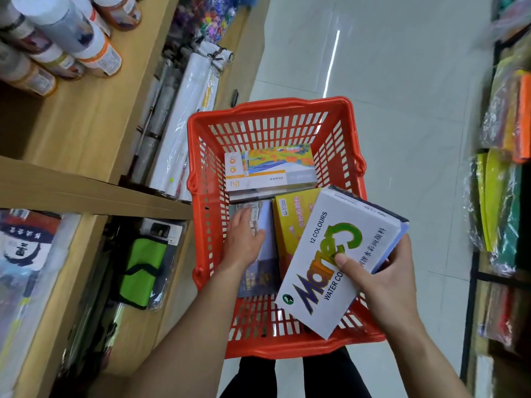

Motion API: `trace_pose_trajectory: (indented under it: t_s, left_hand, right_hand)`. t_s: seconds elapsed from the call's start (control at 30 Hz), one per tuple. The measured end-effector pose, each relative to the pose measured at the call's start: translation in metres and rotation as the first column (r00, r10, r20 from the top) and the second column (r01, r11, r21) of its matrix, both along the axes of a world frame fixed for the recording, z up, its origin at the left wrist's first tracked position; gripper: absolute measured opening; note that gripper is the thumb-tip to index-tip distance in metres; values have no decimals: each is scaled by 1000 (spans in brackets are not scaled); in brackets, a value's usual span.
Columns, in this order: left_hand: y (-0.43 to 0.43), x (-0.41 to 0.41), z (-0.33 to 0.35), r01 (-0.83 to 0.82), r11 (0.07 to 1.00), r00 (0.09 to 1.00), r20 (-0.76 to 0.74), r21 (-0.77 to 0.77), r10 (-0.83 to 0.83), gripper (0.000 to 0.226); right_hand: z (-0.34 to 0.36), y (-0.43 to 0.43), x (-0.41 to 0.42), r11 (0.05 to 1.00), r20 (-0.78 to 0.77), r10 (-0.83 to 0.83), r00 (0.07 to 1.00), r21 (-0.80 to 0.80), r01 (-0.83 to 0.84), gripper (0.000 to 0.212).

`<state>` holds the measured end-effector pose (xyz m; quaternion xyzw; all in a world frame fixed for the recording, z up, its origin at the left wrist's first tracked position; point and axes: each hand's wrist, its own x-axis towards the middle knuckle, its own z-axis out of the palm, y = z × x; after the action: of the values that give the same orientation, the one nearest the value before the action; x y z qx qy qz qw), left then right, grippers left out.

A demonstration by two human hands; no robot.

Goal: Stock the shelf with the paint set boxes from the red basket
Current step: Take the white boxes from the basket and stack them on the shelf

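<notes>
My right thumb [344,261] presses on the printed face of the white paint box [321,248], with the other fingers curled underneath, so my right hand [393,285] clamps one long edge. The box hangs tilted over the near corner of the red basket [270,104]. It's stiff card with a smooth face, probably light, so I judge an edge pinch holds it.

My left hand [244,242] lies flat, fingers together and fairly straight, on a dark box [258,278] on the basket floor. It isn't gripping it. To lift it I'd hook a long side.

Beside it are a yellow box [290,222] and a glossy colourful box [270,170]. The wooden shelf [86,191] waits to my left.
</notes>
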<state>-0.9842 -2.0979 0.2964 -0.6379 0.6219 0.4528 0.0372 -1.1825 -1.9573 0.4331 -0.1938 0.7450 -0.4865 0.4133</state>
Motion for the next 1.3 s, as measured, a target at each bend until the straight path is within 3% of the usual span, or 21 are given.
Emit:
trace_pose_trajectory:
  t_s: [0.07,0.2,0.33,0.43,0.53,0.77,0.83,0.97,1.07,1.17,1.3]
  left_hand:
    - [-4,-1,-17,90,993,996,30,-71,-88,66]
    - [-22,-8,-33,92,977,991,113,-193,-71,62]
    - [-26,-5,-43,363,922,901,301,-132,-312,80]
    - [-30,-9,-38,307,934,924,291,-182,-247,74]
    - [-39,-14,-23,411,890,864,394,-196,-312,71]
    - [-60,-9,28,590,807,760,340,-8,-553,59]
    - [-58,-1,50,595,804,769,287,7,-572,57]
    - [-32,22,93,413,910,910,14,17,-414,41]
    - [-6,34,119,121,993,976,-185,3,-119,30]
    - [3,44,130,-172,984,944,-292,-41,152,29]
    - [-3,40,132,-344,939,871,-371,2,320,19]
  right_hand:
    - [-2,5,-3,1000,-29,-22,999,3,22,84]
    - [-6,9,-11,1000,-47,-23,999,13,23,82]
    - [-8,5,-11,1000,-40,1,999,7,-1,83]
    - [-6,6,-10,1000,-47,-2,999,17,3,85]
    - [-4,5,-9,1000,-47,-3,999,21,4,85]
    - [0,1,-7,999,-34,6,999,37,-5,82]
    - [0,1,-8,999,-31,19,999,43,-17,84]
    - [0,2,-11,998,-11,42,999,44,-41,80]
    - [3,1,-14,997,38,80,996,20,-81,79]
    - [9,-6,-12,986,103,168,980,-19,-167,78]
    - [10,-21,-7,927,189,376,907,-70,-369,70]
